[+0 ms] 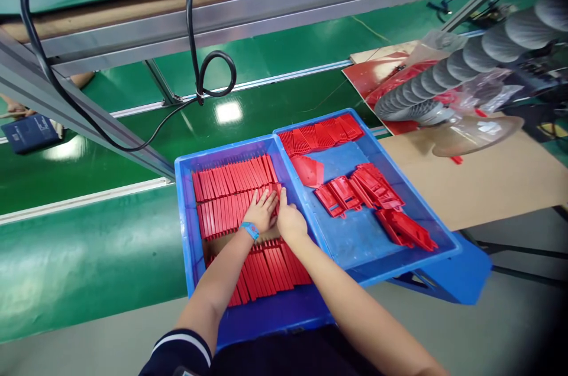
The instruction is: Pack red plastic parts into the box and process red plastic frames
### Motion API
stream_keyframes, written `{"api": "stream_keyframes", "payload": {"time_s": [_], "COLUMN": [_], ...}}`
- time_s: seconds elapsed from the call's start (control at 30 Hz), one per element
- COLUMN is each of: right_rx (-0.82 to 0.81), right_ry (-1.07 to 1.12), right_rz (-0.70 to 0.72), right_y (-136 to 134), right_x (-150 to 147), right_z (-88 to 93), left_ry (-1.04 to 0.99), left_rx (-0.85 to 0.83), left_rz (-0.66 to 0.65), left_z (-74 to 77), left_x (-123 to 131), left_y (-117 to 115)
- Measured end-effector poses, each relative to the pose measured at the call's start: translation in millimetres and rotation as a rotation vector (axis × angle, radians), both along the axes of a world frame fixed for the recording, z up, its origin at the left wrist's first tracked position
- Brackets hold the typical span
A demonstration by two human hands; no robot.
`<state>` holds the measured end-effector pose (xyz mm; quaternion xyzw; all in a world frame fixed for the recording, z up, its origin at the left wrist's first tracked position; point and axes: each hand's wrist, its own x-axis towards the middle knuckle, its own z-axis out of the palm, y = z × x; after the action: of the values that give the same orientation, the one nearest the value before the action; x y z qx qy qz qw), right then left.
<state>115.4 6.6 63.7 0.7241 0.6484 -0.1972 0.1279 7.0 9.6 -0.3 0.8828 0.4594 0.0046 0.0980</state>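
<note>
- Left hand (261, 212): open, palm down, fingers spread wide across the middle row of red plastic parts (235, 215); it clasps nothing.
- Right hand (290, 221): open, fingers together and pointing forward, just beside the left hand at the end of the same row; no part appears gripped.
- Location of parts: packed on edge, side by side, in three rows in the left compartment of a blue plastic tray (184, 216); the nearest row (270, 269) lies between the forearms.
- Right compartment: looser short stacks (377, 187), one flat red piece (307, 170) and a row along the far wall (319, 133).
- Handling: flat palms appear to spread pressure over several parts at once, which suits thin pieces standing in tight rows; even contact should help keep their edges aligned.
- Surroundings: green conveyor belt (89, 252) at left; cardboard sheet (479, 187) at right.
</note>
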Motion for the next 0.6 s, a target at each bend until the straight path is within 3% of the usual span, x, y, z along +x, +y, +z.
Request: {"api": "stream_keyframes", "payload": {"time_s": [0.27,0.5,0.6], "right_rx": [0.009,-0.003,0.017], "right_ry": [0.000,0.016,0.072], "right_rz": [-0.002,-0.069,-0.064], "right_y": [-3,10,-1], "right_x": [1,-9,-7], "right_z": [-8.7,-29.5,-35.7], "left_ry": [-0.004,-0.003,-0.002], "left_rx": [-0.005,0.001,0.006], "left_rz": [0.009,0.003,0.016], "left_z": [-1.5,-2.9,-2.9], "left_x": [0,-2,-1], "left_y": [0,0,0]}}
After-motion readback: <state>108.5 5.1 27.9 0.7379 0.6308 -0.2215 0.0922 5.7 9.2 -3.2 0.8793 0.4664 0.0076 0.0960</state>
